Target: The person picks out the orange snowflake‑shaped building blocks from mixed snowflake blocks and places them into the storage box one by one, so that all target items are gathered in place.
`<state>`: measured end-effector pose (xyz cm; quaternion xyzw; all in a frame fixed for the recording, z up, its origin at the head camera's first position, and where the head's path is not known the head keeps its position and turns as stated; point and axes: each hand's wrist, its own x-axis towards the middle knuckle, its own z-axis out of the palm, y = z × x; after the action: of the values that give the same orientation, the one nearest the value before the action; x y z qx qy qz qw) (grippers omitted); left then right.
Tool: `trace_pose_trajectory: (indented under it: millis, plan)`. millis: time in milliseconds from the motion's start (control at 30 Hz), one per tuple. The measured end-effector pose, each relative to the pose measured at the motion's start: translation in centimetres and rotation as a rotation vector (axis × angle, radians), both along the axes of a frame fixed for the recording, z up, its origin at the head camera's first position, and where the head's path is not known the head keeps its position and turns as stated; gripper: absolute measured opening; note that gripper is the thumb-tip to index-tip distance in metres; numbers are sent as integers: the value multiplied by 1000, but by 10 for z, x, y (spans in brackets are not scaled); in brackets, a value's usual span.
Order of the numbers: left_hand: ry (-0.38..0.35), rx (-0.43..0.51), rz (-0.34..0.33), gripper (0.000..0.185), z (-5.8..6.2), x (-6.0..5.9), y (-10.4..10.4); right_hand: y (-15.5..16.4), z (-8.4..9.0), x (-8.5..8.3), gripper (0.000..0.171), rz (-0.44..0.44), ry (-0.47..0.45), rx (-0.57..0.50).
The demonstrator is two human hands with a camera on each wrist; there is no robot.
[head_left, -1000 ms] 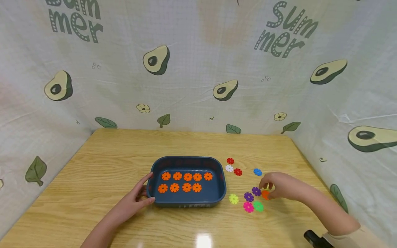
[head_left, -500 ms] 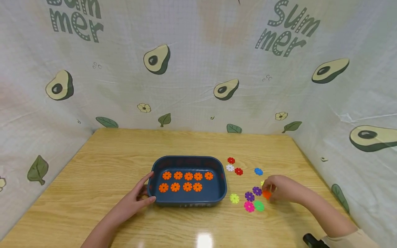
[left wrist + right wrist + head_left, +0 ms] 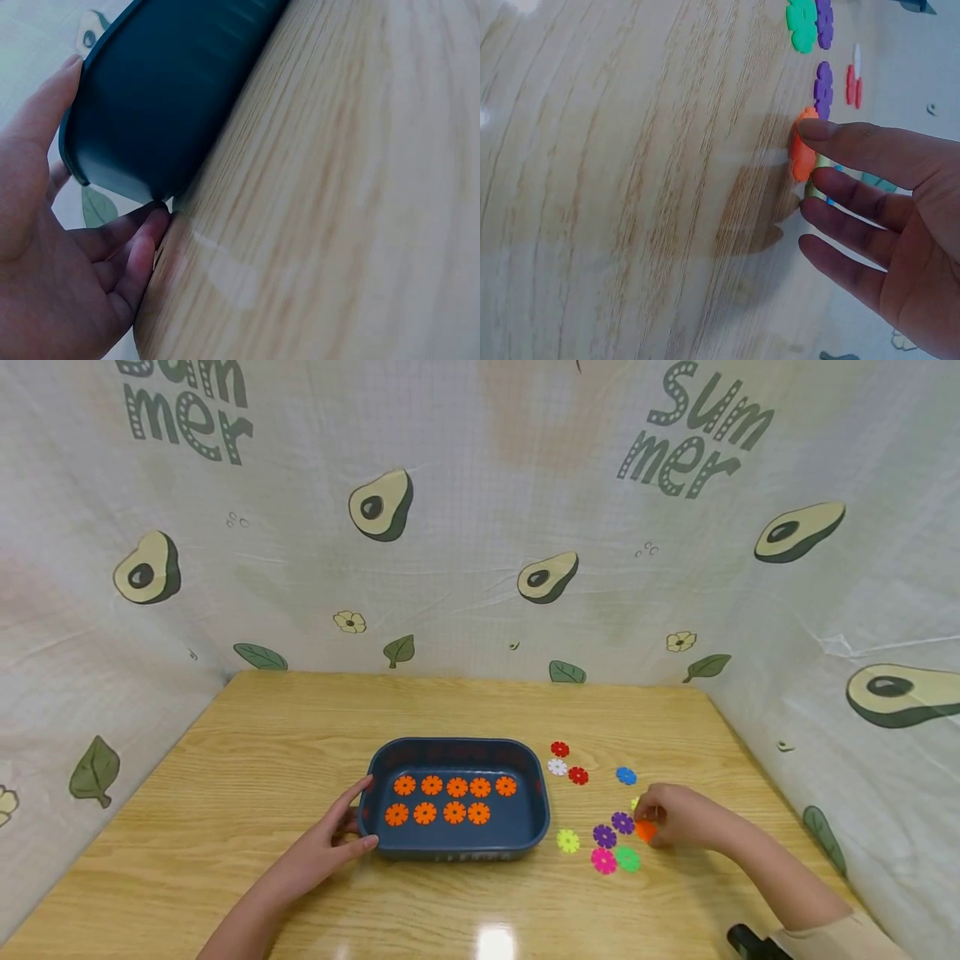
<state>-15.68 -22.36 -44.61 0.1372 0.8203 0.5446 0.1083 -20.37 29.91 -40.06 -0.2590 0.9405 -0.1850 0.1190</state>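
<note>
A dark blue tray sits mid-table with several orange flower discs laid in two rows. My left hand cups its front left corner, thumb on the rim and fingers against the lower wall of the tray. To the right, my right hand pinches a loose orange disc at the table surface. In the right wrist view the thumb and a finger of this hand hold the orange disc, which is seen edge-on.
Loose discs lie right of the tray: two red, a white, a blue, a yellow, two purple, a pink, a green. Avocado-print cloth walls enclose the wooden table.
My right hand has drawn back a little to the right and its fingers have closed on the orange disc. The left hand and the tray have not moved.
</note>
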Motion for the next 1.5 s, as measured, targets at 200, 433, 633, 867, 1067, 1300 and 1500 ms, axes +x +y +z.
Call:
trace_pose_trajectory:
  millis: [200, 433, 633, 867, 1067, 1300, 1500]
  plan:
    - [7, -3, 5, 78, -1, 0, 0, 0, -2, -1, 26, -5, 0, -7]
    - [13, -1, 3, 78, -1, -1, 0, 0, -2, -5, 28, 16, -7, -19]
    - [7, 6, -2, 78, -1, -2, -1, -1, -1, -8, 28, 1, -72, -21]
    - [7, 6, -1, 79, -1, -1, 0, -1, 0, -10, 28, -37, -167, -19]
    - [6, 4, 5, 78, 2, -1, 0, -1, 0, -11, 28, -51, -197, -36]
    - [-15, 7, 2, 79, 0, 1, 0, 4, -2, -5, 27, -34, -165, -48]
    - [-2, 0, 6, 78, -1, 0, 0, 9, -1, -2, 32, -5, -142, -60]
